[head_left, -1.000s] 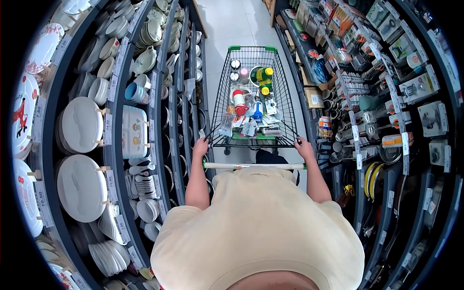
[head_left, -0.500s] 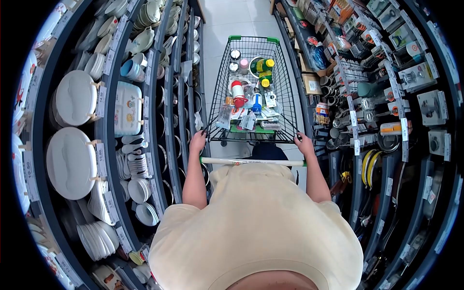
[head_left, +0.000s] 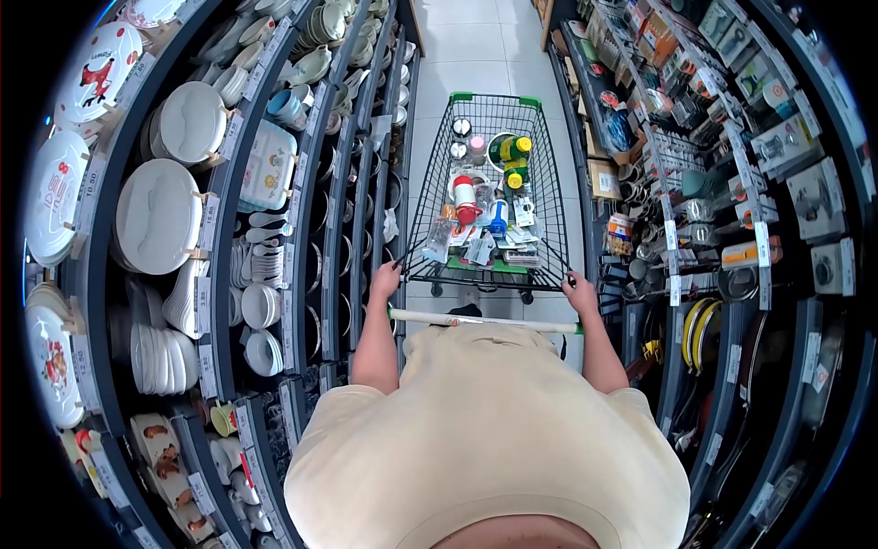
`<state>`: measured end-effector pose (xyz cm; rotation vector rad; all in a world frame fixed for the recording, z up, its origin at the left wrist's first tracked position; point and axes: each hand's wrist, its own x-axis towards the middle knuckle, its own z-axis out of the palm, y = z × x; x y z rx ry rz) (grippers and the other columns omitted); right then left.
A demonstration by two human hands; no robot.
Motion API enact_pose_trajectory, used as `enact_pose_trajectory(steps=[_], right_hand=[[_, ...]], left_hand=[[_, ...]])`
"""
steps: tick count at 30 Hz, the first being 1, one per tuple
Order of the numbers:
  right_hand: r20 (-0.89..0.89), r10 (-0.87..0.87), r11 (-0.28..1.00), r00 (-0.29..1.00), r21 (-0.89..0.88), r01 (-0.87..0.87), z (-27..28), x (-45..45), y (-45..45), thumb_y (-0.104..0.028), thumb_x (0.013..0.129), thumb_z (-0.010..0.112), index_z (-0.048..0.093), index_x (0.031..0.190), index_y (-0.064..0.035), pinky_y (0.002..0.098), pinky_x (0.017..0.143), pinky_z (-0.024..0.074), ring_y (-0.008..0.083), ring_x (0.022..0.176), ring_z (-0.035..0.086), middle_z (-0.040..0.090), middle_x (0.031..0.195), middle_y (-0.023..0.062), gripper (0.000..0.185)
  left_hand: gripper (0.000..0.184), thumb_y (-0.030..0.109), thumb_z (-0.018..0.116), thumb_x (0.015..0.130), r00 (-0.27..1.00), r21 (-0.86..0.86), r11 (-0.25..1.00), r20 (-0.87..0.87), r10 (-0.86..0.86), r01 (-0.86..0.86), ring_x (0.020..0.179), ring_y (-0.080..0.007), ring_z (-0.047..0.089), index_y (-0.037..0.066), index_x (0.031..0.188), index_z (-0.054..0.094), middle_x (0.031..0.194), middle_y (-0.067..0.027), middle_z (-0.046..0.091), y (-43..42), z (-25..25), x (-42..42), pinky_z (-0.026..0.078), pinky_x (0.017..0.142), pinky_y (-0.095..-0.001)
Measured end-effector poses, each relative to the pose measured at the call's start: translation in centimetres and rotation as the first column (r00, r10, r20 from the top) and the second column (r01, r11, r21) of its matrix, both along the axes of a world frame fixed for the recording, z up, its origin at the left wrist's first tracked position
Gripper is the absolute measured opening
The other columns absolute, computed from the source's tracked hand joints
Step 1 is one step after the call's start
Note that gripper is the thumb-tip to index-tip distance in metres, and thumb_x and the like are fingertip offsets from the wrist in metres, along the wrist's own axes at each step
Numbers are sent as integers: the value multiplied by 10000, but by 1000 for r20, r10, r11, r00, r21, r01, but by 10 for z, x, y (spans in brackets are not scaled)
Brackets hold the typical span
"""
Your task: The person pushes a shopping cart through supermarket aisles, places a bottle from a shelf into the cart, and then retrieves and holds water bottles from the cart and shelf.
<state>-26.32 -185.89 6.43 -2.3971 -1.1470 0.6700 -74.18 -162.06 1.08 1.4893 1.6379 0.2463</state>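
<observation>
A wire shopping cart point(head_left: 430, 220) with green corners stands in front of my body. My left hand point(head_left: 385, 278) is closed around the black side frame at its near left corner. At the near right corner my right hand point(head_left: 578, 293) grips the matching frame. The white push bar point(head_left: 485, 322) crosses between my forearms, close to my shirt. Inside the basket lie a red-and-white bottle point(head_left: 465, 199), yellow-capped green bottles point(head_left: 509, 149), a blue-labelled item point(head_left: 498, 218), a pink-topped jar point(head_left: 476, 146) and several small packages point(head_left: 480, 249).
Shelves on the left carry white oval plates point(head_left: 159, 217), spoons point(head_left: 268, 247) and bowls. Along the right side hang packaged kitchen tools point(head_left: 786, 142), an orange-lidded jar point(head_left: 619, 233) and pans with yellow rims point(head_left: 701, 334). Tiled floor point(head_left: 457, 46) runs ahead between the shelves.
The shelves have shifted in view, with more decorated plates showing at the left. The cart and both hands appear slightly lower and further right. Both hands keep their grip.
</observation>
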Motion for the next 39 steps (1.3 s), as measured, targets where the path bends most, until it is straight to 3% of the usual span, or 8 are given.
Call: enact_pose_trajectory(steps=[4,11,19,25,33,35,39], right_hand=[[-11,-1,1000,1000,11,1,16,-8,-29,-331,861,652,663,1210,-116,460,856,533,397,974,669,706,1015,220,410],[11,61,998,998,30,-61,8,-23,-83,-304,861,648,665,1195,-85,471,868,532,405,975,666,700,1030,231,400],[-1,87,996,996,-9,-87,9,-44,-150,-314,880,651,645,1233,-88,452,884,527,404,998,660,695,1064,229,419],[-11,95,995,995,39,-94,2,-57,-187,-301,870,651,645,1238,-97,447,874,531,400,982,665,695,1061,229,420],[-23,68,997,997,22,-68,-12,-71,-220,-277,848,652,655,1225,-113,456,886,532,402,1001,662,704,1046,218,411],[-27,61,998,998,26,-60,1,-82,-229,-282,845,661,655,1231,-122,452,890,531,403,995,664,705,1034,219,418],[-6,75,997,997,24,-75,-5,-85,-259,-307,855,659,655,1227,-115,442,879,531,400,992,664,702,1029,226,419]], left_hand=[[318,249,581,957,997,-11,999,69,42,-42,731,-257,690,32,1171,671,834,-142,684,-47,4,-7,574,582,-378],[303,213,576,960,990,-118,989,106,97,-84,754,-230,682,41,1192,666,934,-131,691,-113,-11,-35,601,597,-357],[275,174,571,952,966,-154,976,189,179,-151,679,-202,653,5,1150,658,864,-100,670,-192,-26,-64,582,542,-352],[276,224,580,947,982,-58,990,134,134,-127,698,-248,681,14,1100,671,817,-141,674,-231,-46,-86,560,609,-379],[290,279,559,957,989,-68,993,104,106,-99,714,-282,696,35,1070,669,845,-160,691,-266,-41,-98,554,641,-390],[301,290,568,950,994,-52,993,-25,106,-107,719,-292,697,48,1095,672,869,-173,707,-281,-19,-93,548,683,-416],[314,301,587,938,998,-7,999,-42,45,-46,771,-330,707,63,1120,682,911,-195,714,-302,-34,-108,550,706,-436]])
